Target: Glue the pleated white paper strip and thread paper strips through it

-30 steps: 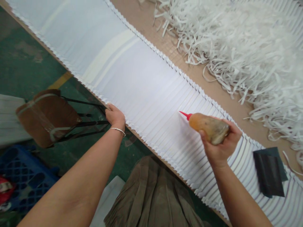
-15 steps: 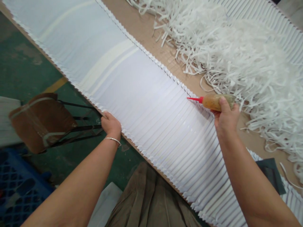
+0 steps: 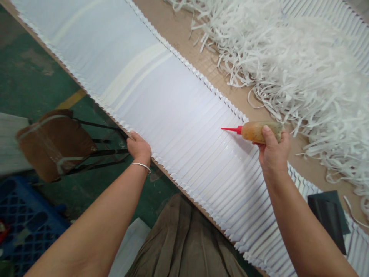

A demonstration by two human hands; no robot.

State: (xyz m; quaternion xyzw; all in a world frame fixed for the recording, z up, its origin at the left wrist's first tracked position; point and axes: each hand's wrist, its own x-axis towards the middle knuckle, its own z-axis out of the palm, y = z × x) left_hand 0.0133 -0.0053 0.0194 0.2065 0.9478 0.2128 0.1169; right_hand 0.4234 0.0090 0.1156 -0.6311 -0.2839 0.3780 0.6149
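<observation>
A long row of overlapping white sheets (image 3: 184,111) lies fanned out along the table, their edges stepped like narrow ribs. Over the ribbed part, my right hand (image 3: 273,148) grips a squeeze glue bottle (image 3: 252,131) with yellowish contents and a red pointed nozzle. The nozzle tip points left, close above the sheets; whether it touches them I cannot tell. Shiny wet-looking streaks show on the ribs just below it. My left hand (image 3: 138,146) is closed at the near edge of the sheets and table, its fingertips mostly hidden.
A big heap of white paper strips (image 3: 302,69) covers the far side of the brown tabletop (image 3: 175,23). Dark flat pieces (image 3: 328,215) lie beside my right forearm. Below left are a brown padded stool (image 3: 54,144) and a blue plastic crate (image 3: 29,227).
The glue bottle in my right hand has moved slightly left and down, nearer the middle of the sheets. My left hand keeps its place at the near edge. The view has shifted a little.
</observation>
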